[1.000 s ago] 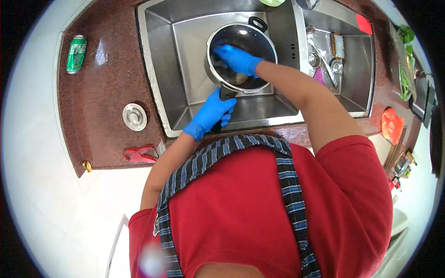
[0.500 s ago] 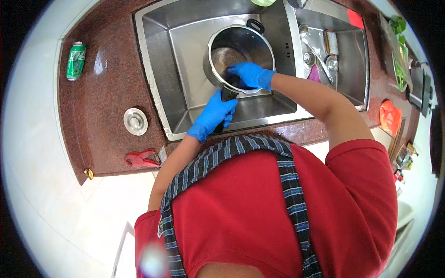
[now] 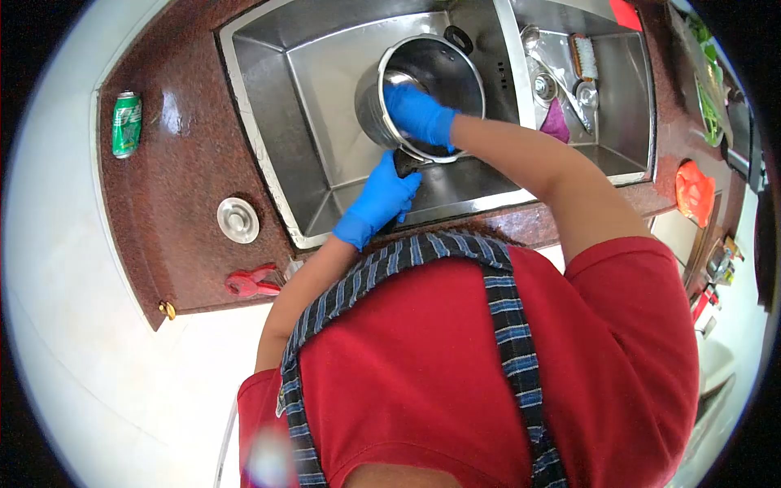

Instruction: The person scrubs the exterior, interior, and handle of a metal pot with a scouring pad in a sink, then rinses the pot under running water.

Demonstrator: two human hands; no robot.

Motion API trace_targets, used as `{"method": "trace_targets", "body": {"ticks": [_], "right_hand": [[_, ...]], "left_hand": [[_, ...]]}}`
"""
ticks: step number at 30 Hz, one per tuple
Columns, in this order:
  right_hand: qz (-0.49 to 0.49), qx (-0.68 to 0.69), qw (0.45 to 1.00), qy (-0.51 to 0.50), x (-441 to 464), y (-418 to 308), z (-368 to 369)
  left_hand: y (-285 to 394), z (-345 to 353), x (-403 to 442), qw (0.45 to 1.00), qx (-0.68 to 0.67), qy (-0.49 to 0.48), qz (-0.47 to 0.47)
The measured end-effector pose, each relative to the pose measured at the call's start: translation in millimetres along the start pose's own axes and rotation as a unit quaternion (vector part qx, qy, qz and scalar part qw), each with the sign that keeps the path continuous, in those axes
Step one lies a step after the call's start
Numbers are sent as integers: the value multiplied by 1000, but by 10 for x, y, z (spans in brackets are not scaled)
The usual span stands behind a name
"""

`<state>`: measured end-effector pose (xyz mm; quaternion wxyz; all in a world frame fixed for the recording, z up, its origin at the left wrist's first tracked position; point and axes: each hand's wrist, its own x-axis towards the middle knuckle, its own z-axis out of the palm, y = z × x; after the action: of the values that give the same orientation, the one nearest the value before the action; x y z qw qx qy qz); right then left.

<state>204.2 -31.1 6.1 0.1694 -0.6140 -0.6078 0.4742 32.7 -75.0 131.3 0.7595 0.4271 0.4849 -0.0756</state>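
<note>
A metal pot [image 3: 373,110] with two black handles is in the large sink basin, tilted so that its mouth faces up and to the right. My left hand [image 3: 382,195], in a blue glove, is wrapped round the long black handle [image 3: 406,163] at the pot's near side. Inside the pot is my gloved right hand [image 3: 419,112], its fingers bent towards the inner left wall. What those fingers hold is hidden behind the hand. The short black side handle [image 3: 459,38] points to the far side of the sink.
The smaller basin [image 3: 622,126] holds a brush [image 3: 584,57], a ladle [image 3: 530,38] and a purple cloth [image 3: 556,124]. On the left counter are a green can [image 3: 126,124], a sink strainer [image 3: 237,220] and red-handled pliers [image 3: 252,281]. An orange bag [image 3: 695,193] lies at right.
My right hand has moved deeper into the pot, up and left along its wall. The pot has tipped further to the right, with my left hand still on the handle. The view has shifted slightly.
</note>
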Motion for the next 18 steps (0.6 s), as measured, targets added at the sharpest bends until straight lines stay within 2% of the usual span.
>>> {"method": "trace_targets", "body": {"ticks": [1, 5, 7, 8, 10, 11, 12, 13, 14, 15, 16, 17, 18], "right_hand": [[-49, -236, 970, 45, 129, 121, 0], [-75, -204, 968, 125, -224, 391, -91], [88, -263, 957, -84, -413, 283, -41], [90, -264, 957, -82, -517, 147, -36], [13, -158, 975, -154, -610, -151, -98], [28, 16, 996, -84, -576, -82, 78], [50, 166, 983, -69, -502, -102, 181], [68, 312, 946, -53, -406, -106, 243], [64, 312, 946, -54, -330, -188, 155], [16, 164, 986, -35, -265, -317, 11], [-30, 14, 999, -15, -220, -385, -56], [-32, 18, 999, -15, -64, -184, -27], [-52, -35, 996, 59, 164, 192, 30]], "left_hand": [[-7, 23, -5, 1000, 23, 19, 8], [-7, 52, 18, 1000, -19, 24, 7], [-7, 62, 5, 1000, -21, 15, 16], [-23, 56, 3, 1000, -19, 13, 17], [-35, 45, 26, 999, -41, -9, 16], [-39, 47, 36, 999, -39, -11, 18], [-44, 48, 40, 999, -25, -11, 18], [-35, 44, 51, 1000, -10, -9, 20], [-8, 46, 57, 1000, -9, -5, 20], [14, 55, 44, 1000, 1, 9, 11], [13, 64, 24, 1000, 11, 22, 0], [10, 69, 21, 1000, 12, 25, -3], [6, 80, 21, 1000, -4, 30, -1]]}}
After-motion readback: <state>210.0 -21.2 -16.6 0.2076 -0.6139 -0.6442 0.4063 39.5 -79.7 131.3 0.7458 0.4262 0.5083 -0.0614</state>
